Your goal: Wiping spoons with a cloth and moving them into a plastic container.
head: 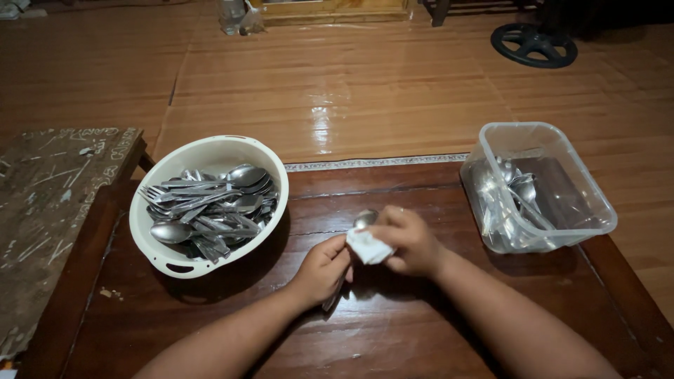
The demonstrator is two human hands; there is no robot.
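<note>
Left hand (321,270): closed around the handle of a metal spoon (364,219), the bowl pointing away above the knuckles.
Right hand (411,242): fingers pinched on a small white cloth (368,248), pressed against the spoon just below its bowl.
White basin (210,151): left of the left hand, holding a heap of spoons and forks (207,210).
Clear plastic tub (562,168): right of the right hand, cutlery inside.
Wooden table (393,337): beneath both hands.

shiny metal spoon (364,218), glossy wooden table (421,330)
</note>
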